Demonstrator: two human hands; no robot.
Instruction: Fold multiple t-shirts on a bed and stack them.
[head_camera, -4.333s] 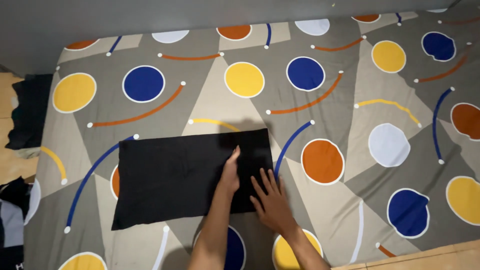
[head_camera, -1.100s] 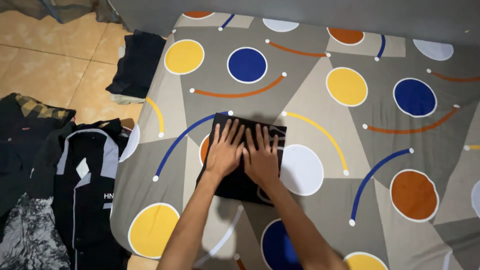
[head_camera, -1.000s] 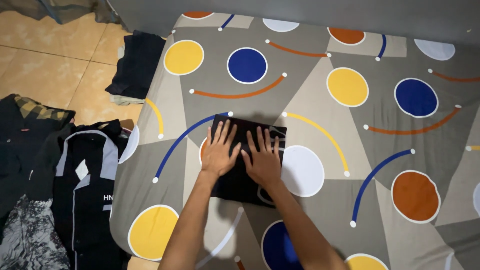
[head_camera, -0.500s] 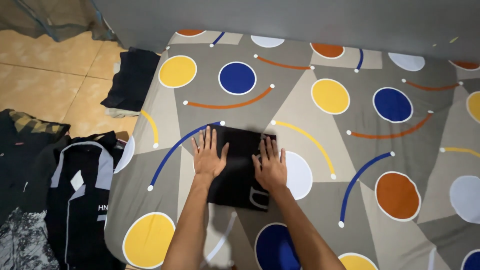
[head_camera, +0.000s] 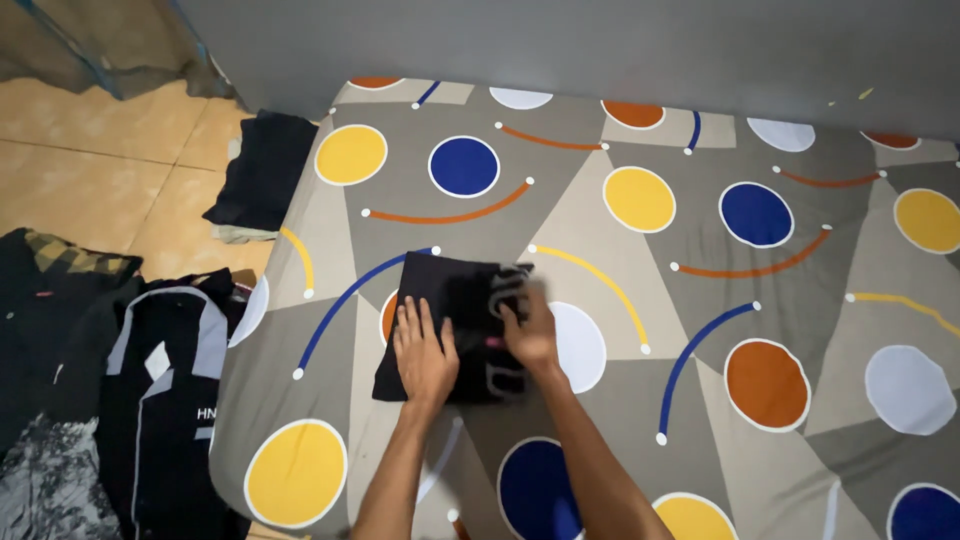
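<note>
The folded black cloth lies on the bed, at about nine o'clock from its middle. The left hand presses flat, fingers together. The right hand (blurred) seems to grip the cloth's right edge. Squaring the fold looks the step; next calls for a firm two-sided hold.

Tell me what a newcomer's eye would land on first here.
First the bedsheet, grey and beige with big yellow, blue, orange and white circles, filling most of the view. At its middle lies a folded black garment, with the left hand flat on it and the right hand, blurred, at its right edge. Dark clothes are heaped on the tiled floor at the left.
</note>
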